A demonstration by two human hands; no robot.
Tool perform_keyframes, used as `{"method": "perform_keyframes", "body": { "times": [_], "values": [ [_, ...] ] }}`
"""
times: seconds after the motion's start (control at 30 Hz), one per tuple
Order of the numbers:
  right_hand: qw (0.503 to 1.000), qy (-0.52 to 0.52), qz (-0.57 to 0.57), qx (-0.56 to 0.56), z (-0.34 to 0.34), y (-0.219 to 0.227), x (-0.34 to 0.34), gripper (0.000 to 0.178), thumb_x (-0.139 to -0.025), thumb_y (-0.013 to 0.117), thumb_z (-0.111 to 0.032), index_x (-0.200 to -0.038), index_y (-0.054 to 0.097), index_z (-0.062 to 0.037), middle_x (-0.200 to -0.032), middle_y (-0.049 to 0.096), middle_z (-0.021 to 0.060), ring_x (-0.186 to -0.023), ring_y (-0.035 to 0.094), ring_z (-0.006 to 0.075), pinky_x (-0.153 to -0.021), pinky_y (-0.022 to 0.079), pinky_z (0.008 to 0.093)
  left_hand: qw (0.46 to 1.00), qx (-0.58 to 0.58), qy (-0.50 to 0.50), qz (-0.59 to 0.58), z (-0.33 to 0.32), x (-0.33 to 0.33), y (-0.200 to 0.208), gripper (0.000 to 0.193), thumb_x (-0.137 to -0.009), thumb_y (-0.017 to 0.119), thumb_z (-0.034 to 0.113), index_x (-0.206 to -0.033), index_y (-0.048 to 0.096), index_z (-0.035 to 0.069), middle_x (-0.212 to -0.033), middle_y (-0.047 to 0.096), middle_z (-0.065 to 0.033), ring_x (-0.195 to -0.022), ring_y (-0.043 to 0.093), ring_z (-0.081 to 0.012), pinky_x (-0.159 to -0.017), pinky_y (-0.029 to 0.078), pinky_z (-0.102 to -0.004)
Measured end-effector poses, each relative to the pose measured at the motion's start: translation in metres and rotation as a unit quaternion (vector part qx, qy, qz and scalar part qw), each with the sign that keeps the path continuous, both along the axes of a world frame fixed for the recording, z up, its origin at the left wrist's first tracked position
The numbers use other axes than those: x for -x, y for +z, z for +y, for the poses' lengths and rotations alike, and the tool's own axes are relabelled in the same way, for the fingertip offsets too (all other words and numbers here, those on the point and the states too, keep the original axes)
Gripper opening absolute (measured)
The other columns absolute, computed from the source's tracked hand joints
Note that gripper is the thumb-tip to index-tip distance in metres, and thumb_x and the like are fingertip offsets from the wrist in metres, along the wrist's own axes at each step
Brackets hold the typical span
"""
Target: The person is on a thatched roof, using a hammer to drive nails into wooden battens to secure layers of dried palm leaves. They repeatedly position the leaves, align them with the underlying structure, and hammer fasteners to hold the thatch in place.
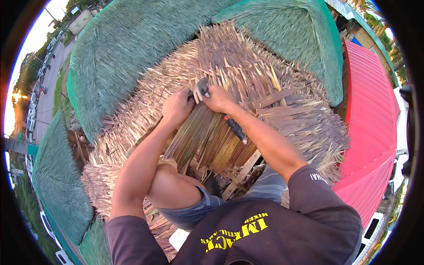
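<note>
A claw hammer (201,89) lies slantwise under my right hand (217,100), which is closed round it close to the metal head. Its black and red handle comes out below my right wrist. My left hand (177,106) is closed just left of the hammer head, with its fingertips at the head. What the left fingers pinch, if anything, is hidden. Both hands rest over a thatch panel of long brown leaf strips (194,134), whose lower ends hang toward my knees.
Dry brown thatch (132,104) surrounds me on the roof slope. Wooden battens (240,174) and dark gaps show between my legs. Green-netted thatch roofs (141,39) stand beyond and at the left; a red metal roof (371,119) is at the right. A road (52,88) runs far left.
</note>
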State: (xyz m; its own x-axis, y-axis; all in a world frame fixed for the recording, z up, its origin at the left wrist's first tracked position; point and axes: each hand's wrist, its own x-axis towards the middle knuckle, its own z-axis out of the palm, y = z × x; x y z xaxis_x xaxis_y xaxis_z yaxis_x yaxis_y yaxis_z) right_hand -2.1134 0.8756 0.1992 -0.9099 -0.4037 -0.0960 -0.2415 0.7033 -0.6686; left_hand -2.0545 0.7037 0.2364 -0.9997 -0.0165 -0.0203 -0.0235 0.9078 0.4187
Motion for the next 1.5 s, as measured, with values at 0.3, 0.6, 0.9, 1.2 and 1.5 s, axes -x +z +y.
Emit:
{"method": "perform_keyframes", "body": {
  "times": [0.3,0.6,0.9,1.2,1.5],
  "values": [
    [0.987,0.087,0.041,-0.125,0.011,0.018,-0.012,0.027,-0.086,0.064,-0.028,-0.103,0.071,-0.008,-0.1,0.073,0.0215,-0.097,0.068,0.0422,-0.083,0.054,0.0524,0.988,0.111,-0.103,-0.037,-0.009,0.004,-0.009,0.026,-0.095,0.054,0.025,-0.112,0.062,0.007,-0.094,0.072,-0.0209,-0.089,0.069,-0.0414,-0.075,0.055,-0.0519],
    [0.991,0.06,0.054,-0.103,0.009,0.023,0.001,0.029,-0.085,0.06,-0.031,-0.101,0.073,-0.0108,-0.101,0.072,0.0228,-0.098,0.067,0.0435,-0.084,0.053,0.0529,0.975,0.176,-0.12,-0.07,-0.003,0.003,-0.012,0.026,-0.093,0.053,0.021,-0.111,0.065,0.006,-0.091,0.073,-0.0211,-0.086,0.072,-0.0393,-0.071,0.058,-0.0492],
    [0.995,0.047,0.02,-0.084,0.011,0.01,0.003,0.034,-0.085,0.061,-0.036,-0.095,0.076,-0.0073,-0.097,0.072,0.0248,-0.096,0.068,0.0438,-0.084,0.055,0.0515,0.978,0.17,-0.082,-0.083,0.003,0.002,-0.002,0.029,-0.092,0.054,0.021,-0.111,0.071,0.008,-0.096,0.075,-0.02,-0.092,0.073,-0.0377,-0.078,0.059,-0.0462],
    [0.986,0.028,0.048,-0.156,-0.004,-0.003,-0.009,0.034,-0.086,0.057,-0.036,-0.1,0.077,-0.0122,-0.099,0.074,0.021,-0.095,0.07,0.041,-0.083,0.057,0.0499,0.977,0.163,-0.067,-0.122,0.01,0.002,-0.002,0.035,-0.093,0.054,0.032,-0.096,0.074,0.004,-0.094,0.074,-0.0228,-0.089,0.072,-0.0414,-0.075,0.057,-0.0507],
    [0.991,-0.045,-0.046,-0.116,0.019,-0.02,0.021,0.055,-0.085,0.068,-0.055,-0.102,0.074,-0.0025,-0.101,0.075,0.02,-0.1,0.071,0.0387,-0.087,0.055,0.0479,0.985,0.111,-0.111,-0.07,0.006,-0.005,-0.005,0.027,-0.094,0.06,0.029,-0.11,0.064,0.007,-0.093,0.072,-0.0211,-0.091,0.07,-0.0416,-0.078,0.055,-0.0516]
  ]
}}
